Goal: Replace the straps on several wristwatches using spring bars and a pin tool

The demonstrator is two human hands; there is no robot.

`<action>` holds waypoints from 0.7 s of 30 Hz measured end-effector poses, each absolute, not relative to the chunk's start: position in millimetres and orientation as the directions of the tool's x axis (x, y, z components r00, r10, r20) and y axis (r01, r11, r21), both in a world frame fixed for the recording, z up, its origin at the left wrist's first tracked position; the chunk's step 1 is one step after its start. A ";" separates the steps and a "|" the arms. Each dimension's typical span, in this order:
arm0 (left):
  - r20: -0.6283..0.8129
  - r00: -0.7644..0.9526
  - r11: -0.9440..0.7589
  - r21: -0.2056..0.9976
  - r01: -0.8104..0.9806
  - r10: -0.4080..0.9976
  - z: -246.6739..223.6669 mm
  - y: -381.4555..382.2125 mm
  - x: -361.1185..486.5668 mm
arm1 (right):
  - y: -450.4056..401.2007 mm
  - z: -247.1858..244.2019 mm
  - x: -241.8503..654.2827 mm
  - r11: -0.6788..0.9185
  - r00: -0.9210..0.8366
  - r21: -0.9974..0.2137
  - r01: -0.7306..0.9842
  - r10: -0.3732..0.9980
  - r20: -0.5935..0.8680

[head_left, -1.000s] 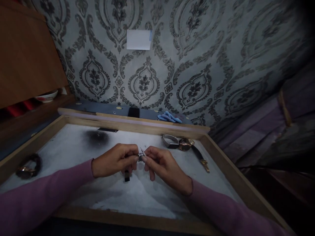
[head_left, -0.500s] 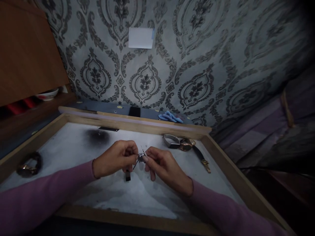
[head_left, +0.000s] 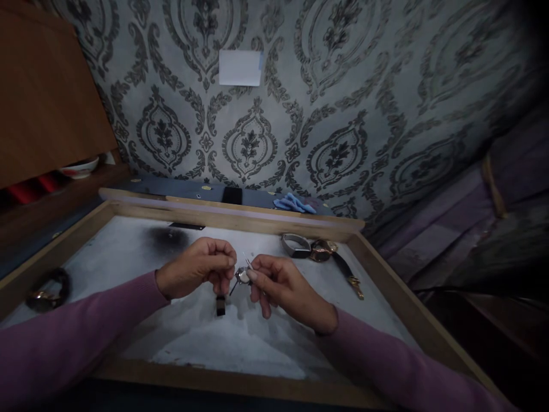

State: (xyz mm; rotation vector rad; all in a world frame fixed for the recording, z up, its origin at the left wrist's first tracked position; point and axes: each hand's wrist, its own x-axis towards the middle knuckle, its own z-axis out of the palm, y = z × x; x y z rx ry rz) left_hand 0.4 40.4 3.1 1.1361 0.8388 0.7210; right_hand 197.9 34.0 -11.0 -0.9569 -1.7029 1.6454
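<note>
My right hand [head_left: 285,289] pinches a small round silver watch case [head_left: 243,276] between thumb and fingers, over the middle of the white-bottomed wooden tray. A short, slim metal piece [head_left: 248,263] sticks up beside those fingertips. From the case's lower left a thin dark strip [head_left: 234,288] points down; its kind is unclear. My left hand [head_left: 206,266] is just left of the case, apart from it, with fingers pinched together; anything in them is too small to make out. Under the left fingers is a small dark block [head_left: 220,306].
The tray's wooden rim [head_left: 231,209] surrounds the work. At its right back lie a grey-banded watch [head_left: 295,246], a rose-gold watch [head_left: 321,250] and a black strap [head_left: 343,268]. A dark watch [head_left: 48,290] lies left. Behind are a phone-like black slab [head_left: 232,195] and blue cloth [head_left: 294,203].
My left hand has drawn back from the watch case, a little up and left. The case has tilted so that its round face shows more. My right hand keeps its grip.
</note>
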 end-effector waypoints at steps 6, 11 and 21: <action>-0.142 0.483 0.157 0.988 0.009 0.864 0.2 37.5 1.3 | 33.2 -12.6 195.2 -0.007 -0.578 -0.996 0.087 0.814 -0.056; -0.131 0.596 0.108 0.991 0.074 0.792 -6.7 34.2 3.8 | 32.2 -11.7 195.4 0.020 -0.579 -0.996 0.089 0.815 -0.036; -0.154 0.536 0.231 0.970 -0.079 0.830 -7.4 39.4 -0.2 | 38.2 -13.1 201.6 0.026 -0.592 -0.991 0.134 0.804 -0.059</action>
